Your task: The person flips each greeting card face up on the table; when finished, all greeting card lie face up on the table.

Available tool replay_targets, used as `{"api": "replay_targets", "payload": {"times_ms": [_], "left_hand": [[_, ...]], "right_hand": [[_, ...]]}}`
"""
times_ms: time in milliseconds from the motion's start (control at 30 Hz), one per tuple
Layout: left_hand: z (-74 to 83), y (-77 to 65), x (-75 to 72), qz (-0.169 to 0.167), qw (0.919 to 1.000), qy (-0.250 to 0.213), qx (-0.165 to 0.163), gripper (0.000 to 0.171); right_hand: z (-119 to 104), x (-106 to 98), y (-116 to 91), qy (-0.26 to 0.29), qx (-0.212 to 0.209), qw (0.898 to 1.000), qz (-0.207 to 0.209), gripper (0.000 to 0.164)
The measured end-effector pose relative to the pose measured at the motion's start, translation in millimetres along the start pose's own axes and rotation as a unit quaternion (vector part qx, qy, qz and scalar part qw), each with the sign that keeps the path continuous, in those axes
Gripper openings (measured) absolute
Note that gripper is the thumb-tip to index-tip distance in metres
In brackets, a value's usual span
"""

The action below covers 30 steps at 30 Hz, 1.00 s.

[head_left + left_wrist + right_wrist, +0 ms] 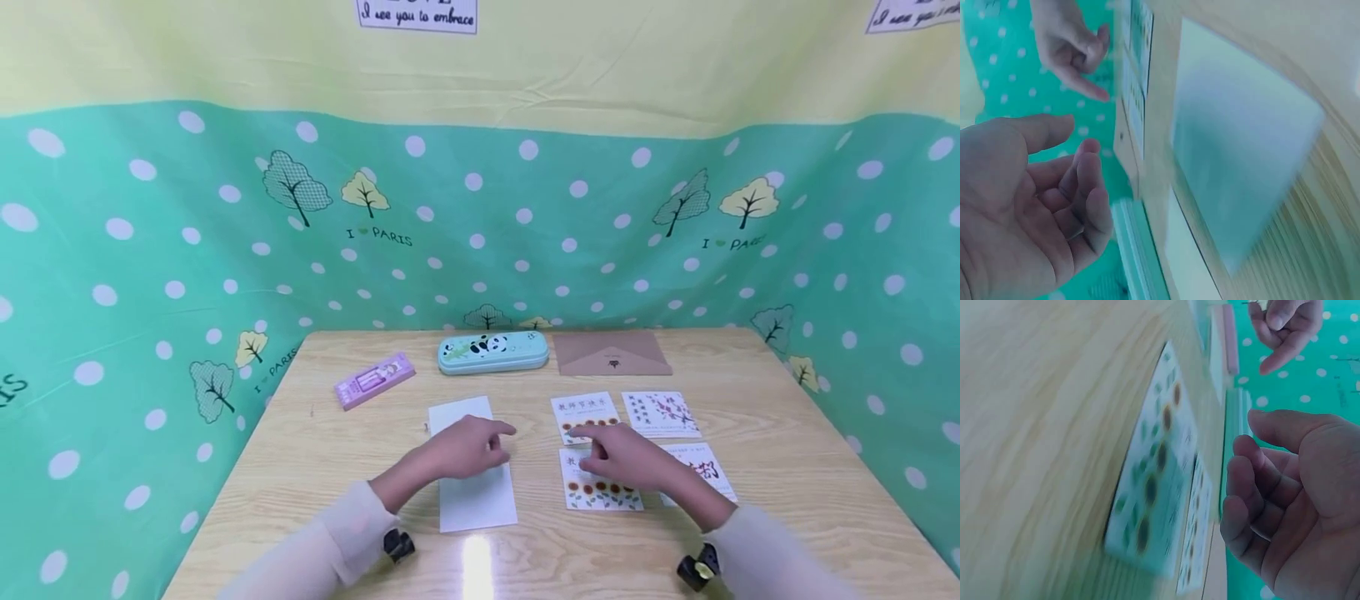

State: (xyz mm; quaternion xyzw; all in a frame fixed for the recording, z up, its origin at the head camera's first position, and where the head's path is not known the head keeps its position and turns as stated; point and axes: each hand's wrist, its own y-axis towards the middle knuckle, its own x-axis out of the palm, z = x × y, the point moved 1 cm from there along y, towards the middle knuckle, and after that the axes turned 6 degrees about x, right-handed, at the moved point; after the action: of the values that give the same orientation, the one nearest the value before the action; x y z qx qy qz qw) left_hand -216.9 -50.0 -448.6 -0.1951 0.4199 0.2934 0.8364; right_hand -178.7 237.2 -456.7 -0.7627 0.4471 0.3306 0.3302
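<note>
My left hand [472, 446] hovers above blank white cards [477, 507], its fingers loosely curled and holding nothing. The left wrist view shows two such blanks, a nearer one [1241, 131] and a farther one [1188, 256]. Over on the right, my right hand [618, 457] hangs above printed cards, also loosely curled and empty. Beneath it lie a front sunflower card [581, 498] and a rear sunflower card [585, 406]. A blossom-branch card [660, 414] and a card with red characters [708, 473] lie to their right, the latter partly hidden by the hand and forearm.
Along the back of the wooden table [300, 475] are a purple box [375, 380], a light-blue panda pencil case [493, 352] and a brown envelope [611, 353]. A green dotted cloth [450, 217] hangs behind and at both sides.
</note>
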Motion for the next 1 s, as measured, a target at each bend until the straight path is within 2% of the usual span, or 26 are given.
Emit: {"api": "replay_targets", "payload": {"times_ms": [100,200,367,467,667,733,867,1000], "left_hand": [[-18.4,-13.0,-5.8,0.026,0.9996,-0.006,-0.010,0.044],[-38.2,-26.4,-7.3,0.046,0.9979,-0.015,-0.044,0.045],[-67.0,-46.1,-2.3,0.057,0.9930,-0.020,-0.101,0.059],[-77.6,-53.6,2.5,0.061,0.9925,-0.018,-0.105,0.064],[-85.3,-53.6,8.5,0.075,0.9912,-0.038,-0.103,0.072],[-85.6,-52.2,8.4,0.082,0.9891,-0.034,-0.118,0.076],[-87.3,-51.0,8.2,0.107,0.9795,-0.016,-0.170,0.082],[-89.7,-49.5,7.6,0.109,0.9744,0.004,-0.197,0.078]], "right_hand": [[-10.1,5.3,9.6,0.010,-0.019,1.000,-0.003,0.051],[-19.6,9.7,18.7,0.014,-0.035,0.999,-0.007,0.050],[-32.5,16.2,36.8,0.040,-0.060,0.997,-0.015,0.050],[-37.3,20.5,50.5,0.061,-0.059,0.996,-0.012,0.049],[-46.0,29.2,75.7,0.092,-0.026,0.995,-0.007,0.053],[-50.4,32.3,82.8,0.105,-0.018,0.994,-0.010,0.054],[-56.4,39.9,95.4,0.122,-0.005,0.992,-0.018,0.056],[-53.3,48.5,106.0,0.114,0.007,0.993,-0.022,0.056]]}}
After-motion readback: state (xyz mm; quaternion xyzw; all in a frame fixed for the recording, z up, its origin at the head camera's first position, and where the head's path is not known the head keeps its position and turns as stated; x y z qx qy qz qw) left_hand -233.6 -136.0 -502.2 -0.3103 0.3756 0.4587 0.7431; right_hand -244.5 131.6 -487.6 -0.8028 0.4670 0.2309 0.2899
